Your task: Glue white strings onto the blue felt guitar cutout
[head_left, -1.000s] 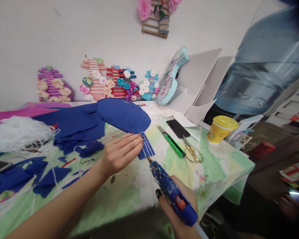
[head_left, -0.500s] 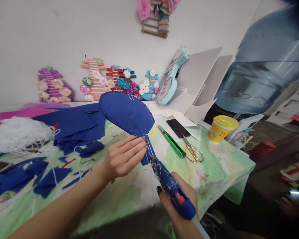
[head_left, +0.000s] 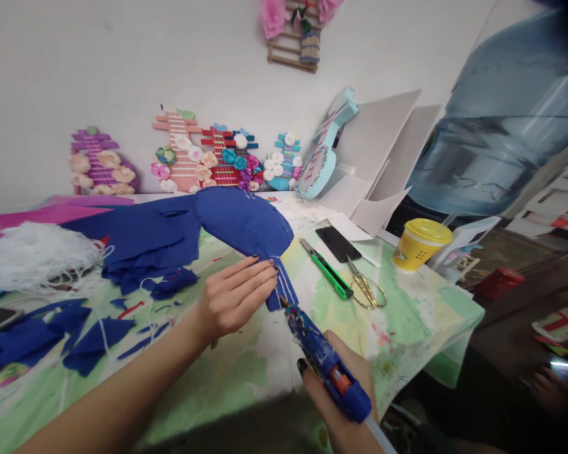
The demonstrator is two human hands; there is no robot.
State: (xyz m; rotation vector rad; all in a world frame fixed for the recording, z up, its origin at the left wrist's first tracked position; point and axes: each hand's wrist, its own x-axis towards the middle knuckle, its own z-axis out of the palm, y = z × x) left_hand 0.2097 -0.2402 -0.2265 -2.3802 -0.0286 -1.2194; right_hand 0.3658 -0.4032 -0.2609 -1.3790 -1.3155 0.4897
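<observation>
A blue guitar-shaped piece [head_left: 246, 221], with a rounded body and a short neck, is at the middle of the table. Whitish lines run along its neck. My left hand [head_left: 239, 293] is closed on the neck from the left, fingers together on top and the thumb hidden. In my right hand [head_left: 341, 384] is a blue glue gun [head_left: 319, 353], smeared with dried glue, its nozzle at the lower end of the neck. To the right lie a green utility knife [head_left: 329, 274], gold-handled scissors [head_left: 369, 290] and a black phone [head_left: 338, 244].
Blue cloth [head_left: 142, 230], cut scraps [head_left: 97, 343] and a heap of white string [head_left: 40, 255] lie left. Flower-trimmed guitar shapes [head_left: 180, 148] lean on the wall. White boards [head_left: 373, 139], a yellow-lidded cup [head_left: 419, 246] and a large water bottle [head_left: 492, 126] stand right.
The rounded body of the blue piece has tipped down towards the table. The glue gun's nozzle has moved slightly down and left along the neck. My left hand keeps nearly the same place.
</observation>
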